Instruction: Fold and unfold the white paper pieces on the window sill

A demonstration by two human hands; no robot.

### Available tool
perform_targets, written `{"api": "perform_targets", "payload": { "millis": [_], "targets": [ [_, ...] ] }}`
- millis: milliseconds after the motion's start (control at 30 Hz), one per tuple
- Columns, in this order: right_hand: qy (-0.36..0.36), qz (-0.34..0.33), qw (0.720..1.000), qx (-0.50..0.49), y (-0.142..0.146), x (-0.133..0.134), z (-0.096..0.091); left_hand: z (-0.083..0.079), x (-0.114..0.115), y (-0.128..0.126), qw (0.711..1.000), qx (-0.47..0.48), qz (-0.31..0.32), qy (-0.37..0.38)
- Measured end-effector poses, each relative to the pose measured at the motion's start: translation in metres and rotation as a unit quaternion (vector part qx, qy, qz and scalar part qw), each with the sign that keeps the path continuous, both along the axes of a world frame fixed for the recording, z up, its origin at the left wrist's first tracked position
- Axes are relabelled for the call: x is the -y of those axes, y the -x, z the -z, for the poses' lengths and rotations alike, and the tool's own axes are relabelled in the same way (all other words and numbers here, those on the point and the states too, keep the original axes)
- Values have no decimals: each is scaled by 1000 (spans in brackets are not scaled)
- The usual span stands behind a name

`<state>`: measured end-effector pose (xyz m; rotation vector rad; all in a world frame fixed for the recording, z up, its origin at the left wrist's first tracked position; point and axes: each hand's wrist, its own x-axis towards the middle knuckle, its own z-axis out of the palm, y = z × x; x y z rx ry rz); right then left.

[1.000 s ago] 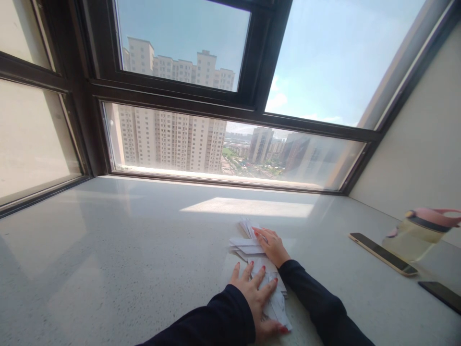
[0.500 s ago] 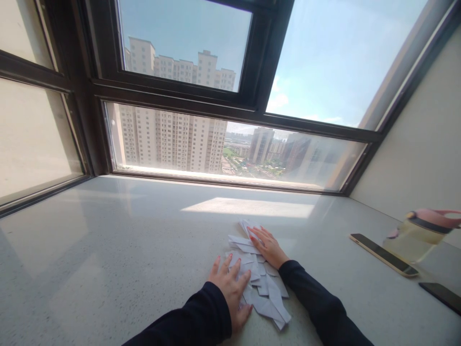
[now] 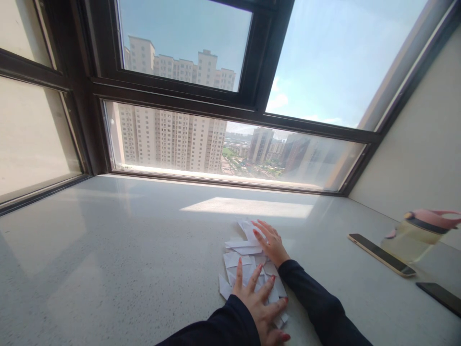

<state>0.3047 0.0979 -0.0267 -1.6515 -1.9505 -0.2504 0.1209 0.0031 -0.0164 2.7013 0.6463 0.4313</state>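
Note:
A loose heap of folded white paper pieces [image 3: 237, 260] lies on the pale speckled sill, its pieces overlapping. My left hand [image 3: 260, 300] rests over the near part of the heap, fingers spread wide and palm down, hiding many of the pieces. At the far end, my right hand [image 3: 272, 242] lies on the papers with its fingers stretched out and fairly close together. Under its fingertips is a folded piece [image 3: 247, 229]. Neither hand grips anything.
To the right a phone [image 3: 382, 254] lies flat beside a clear bottle with a pink lid [image 3: 437, 218]. A dark flat object [image 3: 441, 298] is nearer. Dark-framed windows [image 3: 230, 180] close off the back, and a wall [image 3: 414, 158] stands at right.
My left hand has moved right and nearer, onto the middle of the papers, with fingers spread. Pieces at the heap's left edge have come into view. My right hand has shifted slightly right.

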Motion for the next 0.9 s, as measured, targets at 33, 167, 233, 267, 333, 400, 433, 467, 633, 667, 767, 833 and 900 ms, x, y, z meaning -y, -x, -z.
{"api": "perform_targets", "payload": {
  "millis": [33,167,233,267,333,400,433,467,633,667,767,833,900],
  "targets": [
    [6,-11,1000,5,1,1,1,-1,-1,1,1000,-16,3,17],
    [29,-49,998,22,6,2,7,-11,-7,14,997,-57,-20,38],
    [28,-46,998,20,6,0,10,-15,-11,23,996,-70,-41,28],
    [24,-37,999,17,5,-1,11,-16,-13,28,995,-76,-53,22],
    [13,-7,1000,7,1,-3,12,-16,-17,39,993,-88,-81,9],
    [4,25,1000,-4,-3,-4,13,-14,-22,51,990,-91,-104,-8],
    [1,35,999,-9,-4,-4,14,-14,-25,57,989,-89,-115,-20],
    [0,42,999,-13,-4,-4,15,-13,-27,63,987,-87,-130,-33],
    [4,25,999,-23,14,-2,26,-7,-40,89,963,-93,-242,-70],
    [7,15,1000,-23,21,-1,28,-5,-42,93,957,-94,-264,-73],
    [22,-25,999,-24,47,4,31,0,-50,102,943,-83,-313,-75],
    [37,-54,998,-25,65,11,24,4,-54,106,946,-56,-312,-72],
    [62,-95,993,-31,80,23,10,6,-56,108,948,-17,-308,-81]
  ]
}}
